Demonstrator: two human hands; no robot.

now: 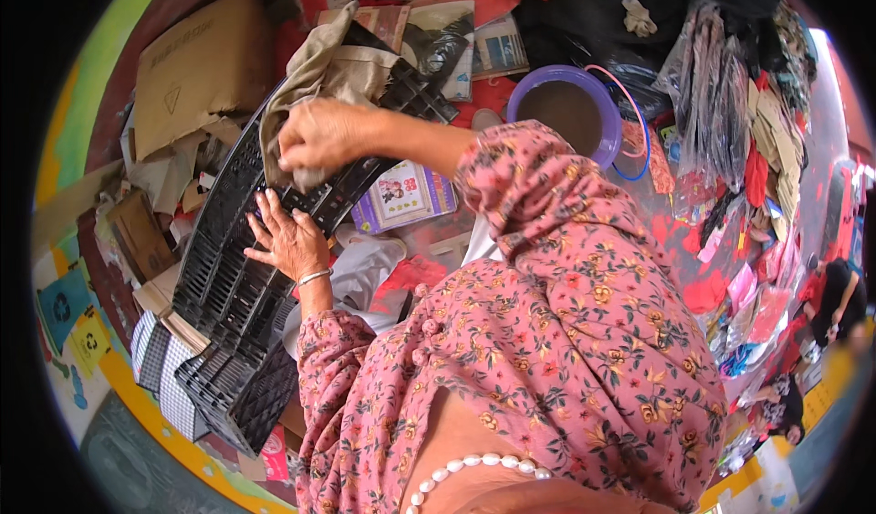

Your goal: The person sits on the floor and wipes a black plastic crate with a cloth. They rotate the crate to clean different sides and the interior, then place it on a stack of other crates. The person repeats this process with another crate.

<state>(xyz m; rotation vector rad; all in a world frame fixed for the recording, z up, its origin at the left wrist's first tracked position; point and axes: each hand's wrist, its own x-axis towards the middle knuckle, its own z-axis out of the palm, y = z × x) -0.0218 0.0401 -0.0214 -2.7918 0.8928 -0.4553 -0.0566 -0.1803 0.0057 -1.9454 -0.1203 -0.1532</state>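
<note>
A long black plastic rack with slatted sides (pixel 205 277) stands slantwise on the left, in front of me. My left hand (pixel 294 240), with a bracelet at the wrist, lies on its slats with the fingers spread. Bunched in my right hand (pixel 324 138) is a beige cloth (pixel 319 62), which drapes over the rack's upper part. My right fingers are closed round the cloth and press it against the rack. The cloth hides part of the slats.
Right of the rack stands a purple basin (pixel 522 90) of murky water. A purple box (pixel 438 199) lies beside the rack. Cardboard boxes (pixel 196 67) crowd the left. Black bags (pixel 584 21) and piled clothes (pixel 776 140) fill the right; people (pixel 835 300) are at the far right.
</note>
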